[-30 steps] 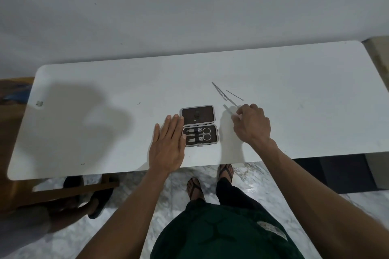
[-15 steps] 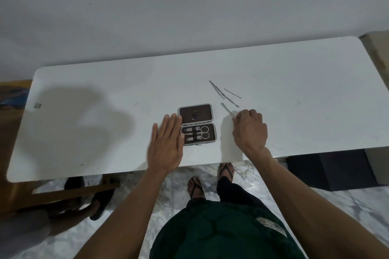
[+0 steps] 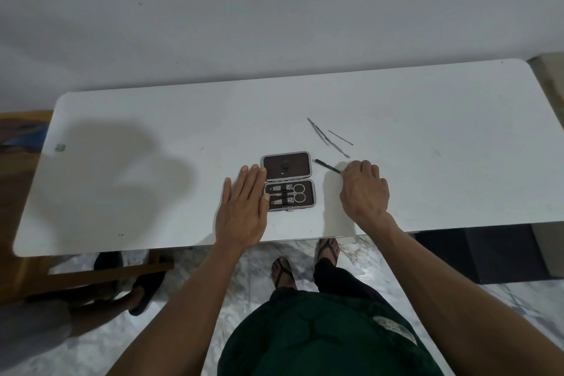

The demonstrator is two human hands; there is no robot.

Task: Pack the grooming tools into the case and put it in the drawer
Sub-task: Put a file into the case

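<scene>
— Surface [image 3: 427, 119] first: what was it like?

— White, long, with rounded corners, pushed against a plain pale wall [image 3: 274, 9]. A broad shadow lay across its left part, and a small grey mark [image 3: 60, 147] sat near the left end.

— Where was the case?

— The case [image 3: 288, 181] lay open near the front edge, roughly mid-surface. Its far half was dark brown lining; the near half held scissors [image 3: 297, 193] and two other small tools I could not identify, under a strap.

— And the hands?

— The left hand [image 3: 242, 210] lay flat with straight fingers, palm down, touching the case's left side. The right hand [image 3: 364, 192] was curled, pinching a thin dark tool [image 3: 327, 166] that stuck out toward the case's far right corner.

— Anything loose?

— Tweezers [image 3: 317, 131] and two thin metal picks [image 3: 340, 137] lay on the surface beyond the right hand, close together, apart from the case.

— The room?

— Marbled pale floor [image 3: 381, 259] under the surface, the person's sandalled feet [image 3: 328, 249] on it. A wooden piece [image 3: 106, 276] and another person's foot in a dark slipper [image 3: 146, 293] showed at lower left, something dark [image 3: 476, 253] under the right end. I saw no drawer clearly enough to name.
</scene>
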